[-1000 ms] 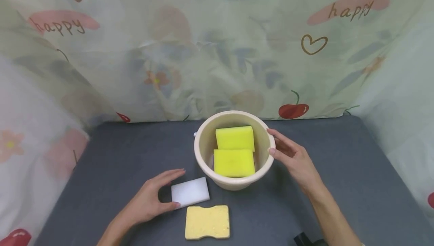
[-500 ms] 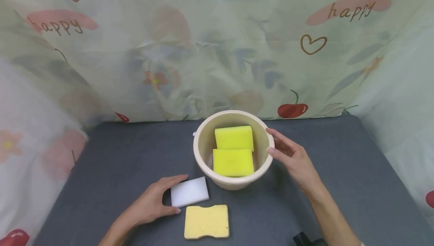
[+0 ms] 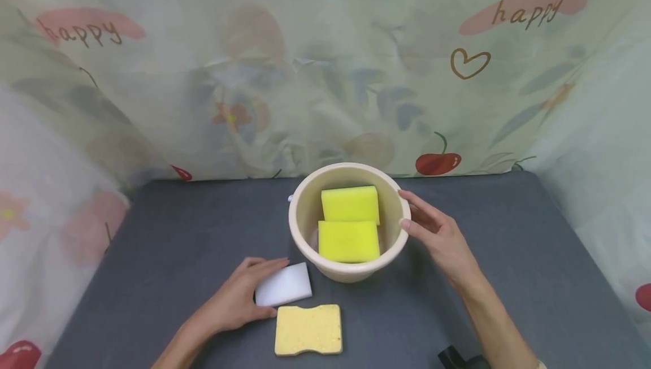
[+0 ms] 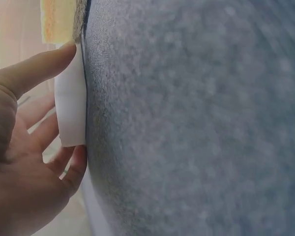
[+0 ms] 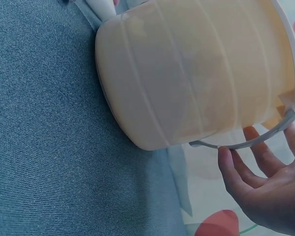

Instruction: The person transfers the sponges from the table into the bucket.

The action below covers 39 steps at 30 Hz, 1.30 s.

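A cream bucket (image 3: 351, 270) stands upright at the back middle of the table. My right hand (image 3: 442, 239) grips its right side, with the thumb on the rim and fingers along the grey handle (image 5: 246, 143) in the right wrist view. Two bright yellow sponges (image 3: 349, 241) lie inside. In front of it, to the left, a flat white sponge block (image 3: 287, 287) lies on the table. My left hand (image 3: 241, 295) spans this block, fingers at its far edge and thumb at its near edge. Right by that thumb lies a pale yellow notched sponge (image 3: 308, 329).
The dark grey table (image 3: 203, 222) ends at a patterned curtain (image 3: 315, 75) behind the bucket, and more curtain hangs on both sides. A black object (image 3: 460, 357) shows at the front edge, beside the right forearm.
My left hand has moved right and closed in around the white sponge block, which stays where it lay. The right hand and bucket have held still; the head view has shifted slightly.
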{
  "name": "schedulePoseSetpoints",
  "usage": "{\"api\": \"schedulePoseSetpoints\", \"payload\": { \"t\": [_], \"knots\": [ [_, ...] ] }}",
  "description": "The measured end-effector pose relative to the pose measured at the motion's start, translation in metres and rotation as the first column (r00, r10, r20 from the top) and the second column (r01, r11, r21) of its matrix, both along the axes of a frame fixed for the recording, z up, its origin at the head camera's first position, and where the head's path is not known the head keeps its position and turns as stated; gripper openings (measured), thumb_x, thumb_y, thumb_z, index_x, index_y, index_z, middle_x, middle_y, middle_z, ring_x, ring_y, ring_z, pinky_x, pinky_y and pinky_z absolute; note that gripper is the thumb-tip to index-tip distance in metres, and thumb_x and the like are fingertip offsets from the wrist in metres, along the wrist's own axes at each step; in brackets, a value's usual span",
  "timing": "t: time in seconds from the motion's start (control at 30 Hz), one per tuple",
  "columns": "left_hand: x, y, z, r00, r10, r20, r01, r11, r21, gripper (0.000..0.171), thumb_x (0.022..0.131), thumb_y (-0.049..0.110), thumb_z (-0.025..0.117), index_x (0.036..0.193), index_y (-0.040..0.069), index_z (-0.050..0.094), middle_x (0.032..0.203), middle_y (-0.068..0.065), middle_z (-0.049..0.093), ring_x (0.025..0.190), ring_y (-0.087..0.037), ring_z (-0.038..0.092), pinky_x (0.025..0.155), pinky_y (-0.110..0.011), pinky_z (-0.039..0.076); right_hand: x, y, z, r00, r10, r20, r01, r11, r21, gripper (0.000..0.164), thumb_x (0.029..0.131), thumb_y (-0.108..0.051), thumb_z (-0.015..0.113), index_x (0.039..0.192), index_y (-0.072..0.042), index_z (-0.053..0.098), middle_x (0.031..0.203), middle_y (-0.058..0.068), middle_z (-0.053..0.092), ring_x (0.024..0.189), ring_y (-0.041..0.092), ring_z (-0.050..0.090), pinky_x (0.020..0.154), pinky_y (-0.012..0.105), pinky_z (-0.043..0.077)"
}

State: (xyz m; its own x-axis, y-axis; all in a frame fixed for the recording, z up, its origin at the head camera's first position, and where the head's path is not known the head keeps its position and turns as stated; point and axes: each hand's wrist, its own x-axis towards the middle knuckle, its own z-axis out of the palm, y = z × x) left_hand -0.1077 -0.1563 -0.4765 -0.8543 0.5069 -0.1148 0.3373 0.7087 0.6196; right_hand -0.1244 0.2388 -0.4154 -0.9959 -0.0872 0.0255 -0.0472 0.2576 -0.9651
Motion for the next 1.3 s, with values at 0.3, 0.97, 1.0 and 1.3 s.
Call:
{"api": "schedulePoseSetpoints", "payload": {
  "t": [0.3, 0.97, 1.0, 1.3],
  "knots": [
    [-0.002, 0.004, -0.001, 0.997, -0.017, -0.078, 0.013, 0.999, -0.051, 0.084, 0.068, 0.020, 0.092, 0.143, 0.022, 0.056, 0.147, 0.007, 0.050, 0.124, -0.022, 0.042, 0.096, -0.049, 0.041, -0.001, -0.001, 0.000, 1.000, -0.011, -0.002, 0.011, 1.000, -0.003, 0.056, 0.096, -0.033, 0.067, 0.149, -0.029, 0.048, 0.142, 0.004, 0.055, 0.125, 0.019, 0.056, 0.096, 0.019, 0.044],
    [0.000, -0.008, 0.021, 0.996, 0.081, -0.034, -0.079, 0.995, 0.068, 0.076, 0.070, 0.033, 0.091, 0.138, 0.031, 0.056, 0.130, 0.013, 0.060, 0.110, -0.007, 0.058, 0.089, -0.035, 0.050, -0.001, 0.000, -0.002, 1.000, -0.006, 0.006, 0.006, 1.000, -0.023, 0.057, 0.096, -0.033, 0.068, 0.148, -0.030, 0.048, 0.143, 0.002, 0.054, 0.126, 0.019, 0.055, 0.097, 0.021, 0.045],
    [0.000, -0.009, 0.022, 0.996, 0.074, -0.046, -0.071, 0.995, 0.072, 0.076, 0.070, 0.033, 0.091, 0.137, 0.033, 0.056, 0.128, 0.015, 0.060, 0.108, -0.006, 0.058, 0.088, -0.034, 0.050, -0.001, 0.000, -0.002, 1.000, -0.003, 0.006, 0.003, 1.000, -0.025, 0.056, 0.096, -0.033, 0.068, 0.148, -0.030, 0.048, 0.143, 0.001, 0.054, 0.126, 0.019, 0.055, 0.097, 0.020, 0.045],
    [-0.003, -0.021, 0.035, 0.984, 0.035, -0.175, -0.010, 0.990, 0.143, 0.078, 0.069, 0.031, 0.093, 0.137, 0.035, 0.056, 0.126, 0.015, 0.061, 0.105, -0.007, 0.060, 0.085, -0.033, 0.051, -0.002, 0.001, -0.001, 1.000, 0.010, 0.004, -0.010, 0.999, -0.050, 0.056, 0.096, -0.030, 0.068, 0.148, -0.028, 0.048, 0.143, 0.003, 0.054, 0.126, 0.017, 0.055, 0.096, 0.019, 0.045]
  ]
}}
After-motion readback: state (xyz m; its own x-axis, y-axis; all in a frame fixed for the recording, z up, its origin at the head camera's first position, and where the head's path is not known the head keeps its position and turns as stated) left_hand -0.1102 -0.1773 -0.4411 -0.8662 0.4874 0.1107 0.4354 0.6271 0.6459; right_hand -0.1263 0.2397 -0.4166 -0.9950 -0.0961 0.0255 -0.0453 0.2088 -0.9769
